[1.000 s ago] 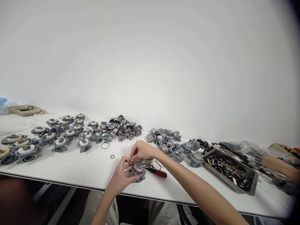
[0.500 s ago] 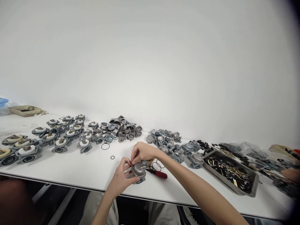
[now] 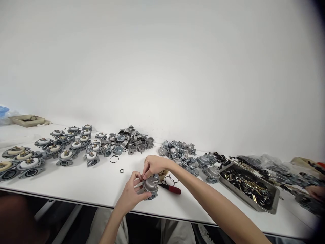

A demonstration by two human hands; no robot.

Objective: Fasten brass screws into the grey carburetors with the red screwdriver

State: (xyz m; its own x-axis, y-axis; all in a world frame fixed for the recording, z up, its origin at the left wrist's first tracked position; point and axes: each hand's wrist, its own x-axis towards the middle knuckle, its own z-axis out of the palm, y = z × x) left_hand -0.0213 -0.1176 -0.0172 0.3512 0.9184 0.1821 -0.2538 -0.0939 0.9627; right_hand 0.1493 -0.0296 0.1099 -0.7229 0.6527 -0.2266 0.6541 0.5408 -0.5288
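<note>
My left hand (image 3: pixel 130 196) is closed around a grey metal carburetor (image 3: pixel 151 185), holding it above the front of the table with its rounded bowl upward. My right hand (image 3: pixel 155 166) pinches at the upper left side of that carburetor; what sits between its fingertips is too small and hidden to make out. Just right of the carburetor lies a screwdriver with a red handle (image 3: pixel 174 189). Behind it are black rubber rings (image 3: pixel 173 178) and a small cup of brass-coloured parts (image 3: pixel 163 174), partly covered by my right wrist.
Carburetor bodies with white floats (image 3: pixel 66 155) stand in rows at left. A heap of metal bowls (image 3: pixel 134 139) and a pile of carburetors (image 3: pixel 177 150) lie at the back. A metal tray (image 3: pixel 250 200) holds small parts at right. Another person's hand (image 3: pixel 315 191) shows at far right.
My right hand's fingertips have shifted very slightly at the carburetor's upper left side. The other person's hand at far right has moved slightly. My left hand keeps its hold.
</note>
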